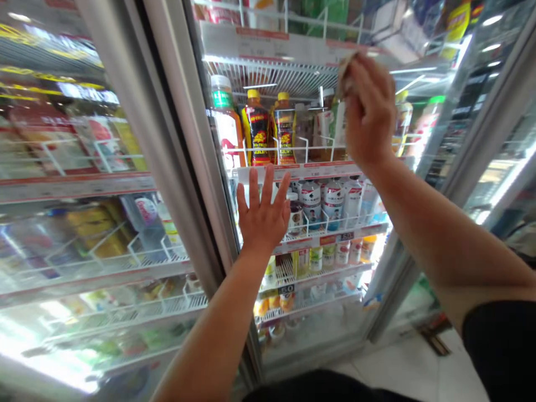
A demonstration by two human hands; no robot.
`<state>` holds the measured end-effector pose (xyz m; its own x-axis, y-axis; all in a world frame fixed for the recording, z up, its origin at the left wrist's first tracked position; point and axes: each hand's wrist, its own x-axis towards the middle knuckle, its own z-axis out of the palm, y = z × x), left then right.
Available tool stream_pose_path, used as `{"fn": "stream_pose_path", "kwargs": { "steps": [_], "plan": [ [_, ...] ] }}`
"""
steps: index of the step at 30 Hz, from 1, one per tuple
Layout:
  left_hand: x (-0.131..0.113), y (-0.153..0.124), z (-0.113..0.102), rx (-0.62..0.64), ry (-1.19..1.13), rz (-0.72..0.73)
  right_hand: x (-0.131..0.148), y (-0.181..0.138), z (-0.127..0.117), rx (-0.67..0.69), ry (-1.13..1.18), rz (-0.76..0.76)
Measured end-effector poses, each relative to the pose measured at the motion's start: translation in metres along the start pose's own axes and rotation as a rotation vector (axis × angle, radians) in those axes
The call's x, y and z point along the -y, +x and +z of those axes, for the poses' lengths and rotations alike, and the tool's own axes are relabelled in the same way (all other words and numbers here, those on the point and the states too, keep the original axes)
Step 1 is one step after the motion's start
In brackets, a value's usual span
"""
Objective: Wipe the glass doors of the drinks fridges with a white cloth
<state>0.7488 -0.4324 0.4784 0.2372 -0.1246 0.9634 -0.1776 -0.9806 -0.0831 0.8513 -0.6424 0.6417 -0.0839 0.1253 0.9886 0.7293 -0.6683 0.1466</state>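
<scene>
Strong white light shines from inside the fridge, blown out to glare at the lower left. White reflections glint at the upper right. The yellow-capped bottles look fairly crisp, while the left shelves smear and the right hand blurs. The black sleeve shows little detail; uprights splay with wide-angle stretch.

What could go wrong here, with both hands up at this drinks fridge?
The left hand is spread flat, apparently against the glass door, so it may leave prints. The right hand is raised with what looks like a cloth, which could slip and drop.
</scene>
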Motion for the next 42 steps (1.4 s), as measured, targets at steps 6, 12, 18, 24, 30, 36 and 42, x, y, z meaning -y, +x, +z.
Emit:
{"fn": "stream_pose_path", "kwargs": {
  "steps": [6,12,18,24,30,36,42],
  "plan": [
    [0.001,0.002,-0.001,0.012,-0.072,-0.021,0.065,0.009,0.014,0.127,0.02,-0.039],
    [0.003,-0.002,-0.006,-0.052,-0.141,-0.04,0.102,-0.036,0.007,0.499,0.302,-0.277],
    [-0.015,0.02,-0.01,-0.145,-0.146,0.051,0.081,-0.068,0.005,0.58,0.359,-0.35],
    [-0.009,0.022,-0.007,-0.06,-0.086,0.205,-0.016,-0.078,-0.037,0.41,-0.106,-0.029],
    [0.001,0.021,-0.008,-0.073,-0.001,0.256,-0.072,-0.105,-0.038,0.254,-0.295,0.224],
    [0.01,0.136,-0.025,-0.17,-0.066,0.063,-0.068,-0.114,-0.026,0.205,-0.301,0.245],
    [-0.04,0.128,0.008,0.108,-0.165,0.184,-0.063,-0.113,-0.027,0.151,-0.278,0.266]
  ]
}}
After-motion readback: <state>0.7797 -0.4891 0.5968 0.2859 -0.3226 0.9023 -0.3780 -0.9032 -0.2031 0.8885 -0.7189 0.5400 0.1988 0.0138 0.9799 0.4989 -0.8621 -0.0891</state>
